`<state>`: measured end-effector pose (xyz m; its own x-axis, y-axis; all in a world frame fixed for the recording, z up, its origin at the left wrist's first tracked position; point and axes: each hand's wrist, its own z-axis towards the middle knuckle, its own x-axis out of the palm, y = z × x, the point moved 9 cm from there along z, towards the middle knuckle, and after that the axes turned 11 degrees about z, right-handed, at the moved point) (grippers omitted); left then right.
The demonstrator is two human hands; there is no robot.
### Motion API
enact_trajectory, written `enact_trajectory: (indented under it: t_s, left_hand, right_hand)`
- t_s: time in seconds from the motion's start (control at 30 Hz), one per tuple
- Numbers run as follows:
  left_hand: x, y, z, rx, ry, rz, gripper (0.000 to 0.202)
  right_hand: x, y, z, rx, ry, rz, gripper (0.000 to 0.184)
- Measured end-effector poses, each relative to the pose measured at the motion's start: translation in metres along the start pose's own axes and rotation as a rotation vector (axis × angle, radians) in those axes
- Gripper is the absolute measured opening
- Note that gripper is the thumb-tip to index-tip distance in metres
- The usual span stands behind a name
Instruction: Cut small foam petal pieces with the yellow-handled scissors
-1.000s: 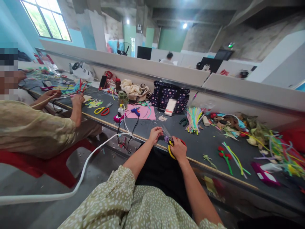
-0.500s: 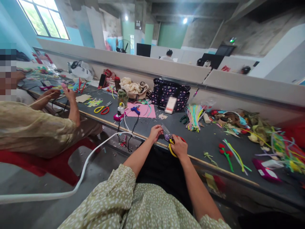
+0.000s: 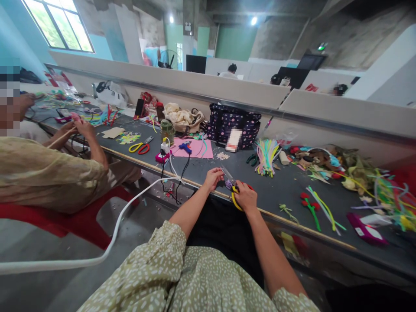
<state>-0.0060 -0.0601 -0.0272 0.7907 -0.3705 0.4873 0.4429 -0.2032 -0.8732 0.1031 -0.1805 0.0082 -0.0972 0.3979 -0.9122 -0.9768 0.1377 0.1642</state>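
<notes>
My right hand point(image 3: 246, 196) grips a pair of scissors point(image 3: 236, 203) by its red and yellow handles, over the table's front edge. The blades point up and left, toward my left hand point(image 3: 213, 178). The fingers of that hand are pinched close beside the blades; whatever they hold is too small to make out. Just under the blades, between my hands, is a small purple piece point(image 3: 229, 185). Beyond them lie pale scraps point(image 3: 222, 156) and a bundle of pastel pipe cleaners point(image 3: 266, 158).
A blue glue gun point(image 3: 185, 148) rests on a pink sheet point(image 3: 204, 149). Behind stands a dark patterned bag point(image 3: 232, 123). Red pompom flowers point(image 3: 310, 203) lie to the right. A white cable point(image 3: 130, 201) crosses at left, near a seated co-worker point(image 3: 58, 173).
My hands and the scissors keep nearly the same place and hold. At left, the co-worker's hands have shifted left and closer together around a pink piece.
</notes>
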Motion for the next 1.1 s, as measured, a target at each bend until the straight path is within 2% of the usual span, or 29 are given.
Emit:
enact_trajectory:
  t_s: [0.27, 0.47, 0.73, 0.87, 1.1]
  left_hand:
    - [-0.002, 0.003, 0.003, 0.0, 0.001, -0.002, 0.024]
    - [-0.004, 0.005, 0.004, -0.004, -0.004, 0.0, 0.027]
    - [-0.008, 0.01, 0.007, -0.002, -0.035, -0.026, 0.029]
    - [-0.01, 0.008, 0.007, 0.027, -0.044, -0.048, 0.031]
    - [-0.015, 0.007, 0.008, 0.027, -0.062, -0.108, 0.032]
  right_hand:
    - [0.002, 0.0, 0.001, -0.008, 0.042, -0.021, 0.042]
    - [0.004, -0.002, 0.004, 0.0, 0.066, 0.002, 0.036]
    - [-0.008, -0.01, 0.007, 0.137, 0.021, 0.038, 0.034]
    - [-0.003, -0.002, 0.002, 0.112, 0.049, 0.008, 0.035]
    - [-0.001, 0.001, -0.004, 0.093, -0.005, -0.019, 0.04]
